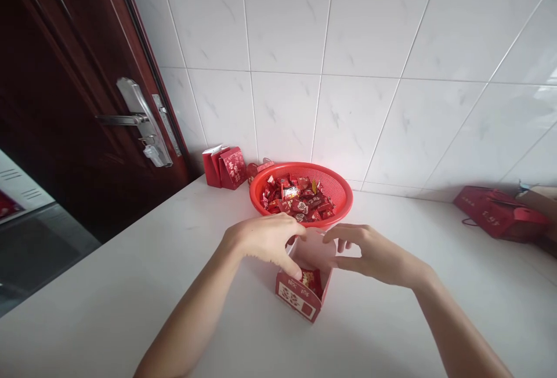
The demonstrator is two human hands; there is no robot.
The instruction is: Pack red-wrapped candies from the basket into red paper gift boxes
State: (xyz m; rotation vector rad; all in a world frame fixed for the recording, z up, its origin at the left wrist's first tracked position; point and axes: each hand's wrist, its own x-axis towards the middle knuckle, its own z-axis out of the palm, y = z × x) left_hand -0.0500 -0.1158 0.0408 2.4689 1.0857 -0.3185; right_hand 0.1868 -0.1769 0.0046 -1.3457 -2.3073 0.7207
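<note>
A small red and white paper box (296,298) stands with its top open on the white table in front of me, its back panel upright. Red-wrapped candy (310,279) lies inside it. My left hand (265,239) grips the box at its left side, thumb at the front rim and fingertips by the back panel. On the opposite side, my right hand (369,253) is at the box's right edge, with thumb and fingers apart around the raised panel. Just behind the box sits a red plastic basket (343,192) with many wrapped candies (300,204).
Red paper boxes (232,166) stand against the tiled wall at the back left. A red bag-like carton (500,213) lies at the far right, beside part of another person's arm (539,199). A dark wooden door (82,76) with a metal handle is at left.
</note>
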